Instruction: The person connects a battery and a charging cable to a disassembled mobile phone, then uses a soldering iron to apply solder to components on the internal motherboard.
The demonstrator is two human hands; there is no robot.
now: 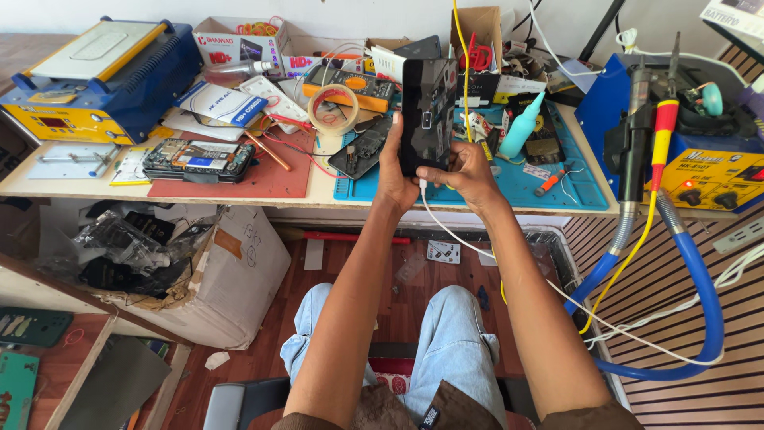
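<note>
Head view. A black smartphone (427,111) is held upright above the front edge of the worktop (286,195), its dark glass face toward the camera and reflecting the room. The left hand (394,171) is wrapped around the phone's lower left edge, fingers behind and thumb on the side, closed firmly on it. The right hand (465,171) is pinched shut at the phone's bottom end, on the plug of a white cable (509,267) that runs down across the lap; whether the plug is fully seated cannot be told.

Handling judgement: the phone is a stiff, thin, fairly light slab, with smooth glass that is likely slippery and liable to crack if dropped. The long side edges are the sound place to grip; pressure on the face is best avoided. The cable is limp and could tug at the port.

Containers: an open cardboard box (239,40) at the back of the worktop holds rubber bands and small packets. A second cardboard carton (477,32) holds red-handled scissors. A large carton (231,275) under the worktop holds dark plastic bags and scrap.

Also present: a roll of tape (333,109), an opened phone (199,159) on a red mat, a blue mat (557,183), and a soldering station (708,171) at the right.
</note>
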